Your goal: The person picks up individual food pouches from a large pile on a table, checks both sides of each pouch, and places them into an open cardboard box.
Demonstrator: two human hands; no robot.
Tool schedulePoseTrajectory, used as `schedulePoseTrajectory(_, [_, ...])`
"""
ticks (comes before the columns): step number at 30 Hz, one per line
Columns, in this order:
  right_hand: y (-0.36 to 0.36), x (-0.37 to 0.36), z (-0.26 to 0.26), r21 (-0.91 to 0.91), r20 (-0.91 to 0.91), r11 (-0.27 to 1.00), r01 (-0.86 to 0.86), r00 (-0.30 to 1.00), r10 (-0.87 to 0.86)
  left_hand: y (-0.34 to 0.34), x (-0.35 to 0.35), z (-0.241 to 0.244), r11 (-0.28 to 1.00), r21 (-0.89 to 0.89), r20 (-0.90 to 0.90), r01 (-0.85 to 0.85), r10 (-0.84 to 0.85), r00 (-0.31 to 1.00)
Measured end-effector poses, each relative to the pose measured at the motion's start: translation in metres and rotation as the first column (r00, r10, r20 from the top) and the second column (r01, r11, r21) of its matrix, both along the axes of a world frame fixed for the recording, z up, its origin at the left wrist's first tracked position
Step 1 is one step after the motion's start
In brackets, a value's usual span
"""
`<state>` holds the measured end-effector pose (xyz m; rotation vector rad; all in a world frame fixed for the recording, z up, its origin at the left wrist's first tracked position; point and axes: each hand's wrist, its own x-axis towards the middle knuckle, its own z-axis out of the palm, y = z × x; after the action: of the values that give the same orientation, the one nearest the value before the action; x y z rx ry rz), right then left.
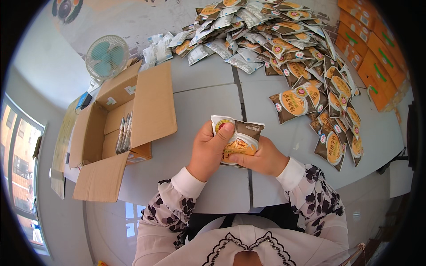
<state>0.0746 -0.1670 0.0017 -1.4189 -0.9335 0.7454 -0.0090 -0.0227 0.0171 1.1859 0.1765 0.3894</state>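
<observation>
A brown, white and orange printed milk pouch (244, 143) is held above the table, close in front of my body. My left hand (209, 146) grips its left side, the thumb pressed across its upper front. On the lower right, my right hand (263, 158) has hold of the same pouch, thumb lying over the front. To the left stands an open cardboard box (93, 133) with its flaps spread outward. Several pouches (124, 133) stand on edge inside it, against the wall nearest my hands.
A large heap of similar pouches (283, 40) covers the back and right of the grey table (206, 106). Behind the box is a fan (106, 57) with teal blades. Orange cartons (372, 50) are stacked at the far right. A window (23, 166) lies at the left.
</observation>
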Motion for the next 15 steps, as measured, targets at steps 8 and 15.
schedulePoseTrajectory(8, [0.0,0.002,-0.005,-0.039,0.105,0.999,0.026,0.994,-0.022,0.005,0.003,-0.002,0.988,-0.157,-0.039,0.014,-0.02,0.999])
schedulePoseTrajectory(15, [-0.001,0.002,-0.005,0.004,0.015,1.0,-0.014,1.0,0.014,-0.001,0.001,0.007,0.998,-0.018,-0.066,0.057,-0.058,0.996])
